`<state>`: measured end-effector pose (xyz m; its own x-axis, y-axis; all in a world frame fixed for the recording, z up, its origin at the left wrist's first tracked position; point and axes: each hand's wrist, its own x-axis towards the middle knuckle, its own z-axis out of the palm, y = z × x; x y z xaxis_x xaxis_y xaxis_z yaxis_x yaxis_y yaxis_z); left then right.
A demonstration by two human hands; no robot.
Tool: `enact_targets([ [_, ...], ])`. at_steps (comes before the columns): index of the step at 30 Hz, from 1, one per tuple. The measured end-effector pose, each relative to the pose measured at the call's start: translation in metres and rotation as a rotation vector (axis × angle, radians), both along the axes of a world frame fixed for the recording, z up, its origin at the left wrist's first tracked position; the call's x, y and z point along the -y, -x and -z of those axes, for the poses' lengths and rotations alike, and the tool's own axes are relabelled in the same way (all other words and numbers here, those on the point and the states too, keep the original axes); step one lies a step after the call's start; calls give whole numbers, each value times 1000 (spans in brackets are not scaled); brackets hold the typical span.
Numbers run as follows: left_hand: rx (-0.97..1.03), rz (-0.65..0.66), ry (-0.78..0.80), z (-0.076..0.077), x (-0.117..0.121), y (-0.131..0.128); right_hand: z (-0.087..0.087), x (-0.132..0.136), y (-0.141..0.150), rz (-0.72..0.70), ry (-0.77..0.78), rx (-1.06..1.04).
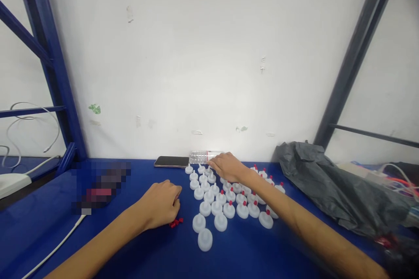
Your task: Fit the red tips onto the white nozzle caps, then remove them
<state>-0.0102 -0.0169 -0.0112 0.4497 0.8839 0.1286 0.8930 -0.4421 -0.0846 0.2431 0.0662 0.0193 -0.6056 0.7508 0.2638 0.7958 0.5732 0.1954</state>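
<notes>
Spreading across the middle of the blue table [163, 257] in the head view, white lids [216, 207] stand with their nozzles up; those on the right wear red caps [230, 203], those on the left are bare. The left hand [163, 204] is curled, left of the lids, just beside a small pile of loose red caps; whether it grips one cannot be told. The right hand [226, 166] bends over the far lids, fingers pointing down; its grasp is unclear. Beyond lie a phone [171, 162] and a clear bottle [198, 157]; a dark bag [327, 187] lies right.
</notes>
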Motion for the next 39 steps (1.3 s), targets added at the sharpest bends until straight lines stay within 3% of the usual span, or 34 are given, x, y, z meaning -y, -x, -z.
enact_targets([
  [5,27,-12,3,5,-5,2,-13,23,-16,12,-147,-161],
  [7,32,-3,11,6,-6,3,-10,36,-21,-14,-204,-250],
  [10,37,5,21,6,-8,4,2,56,-23,-164,-268,-354],
  [16,59,17,49,3,-7,5,13,81,-14,-342,-300,-322],
  [39,176,-2,184,-15,-8,12,18,91,-8,-412,-269,-256],
])
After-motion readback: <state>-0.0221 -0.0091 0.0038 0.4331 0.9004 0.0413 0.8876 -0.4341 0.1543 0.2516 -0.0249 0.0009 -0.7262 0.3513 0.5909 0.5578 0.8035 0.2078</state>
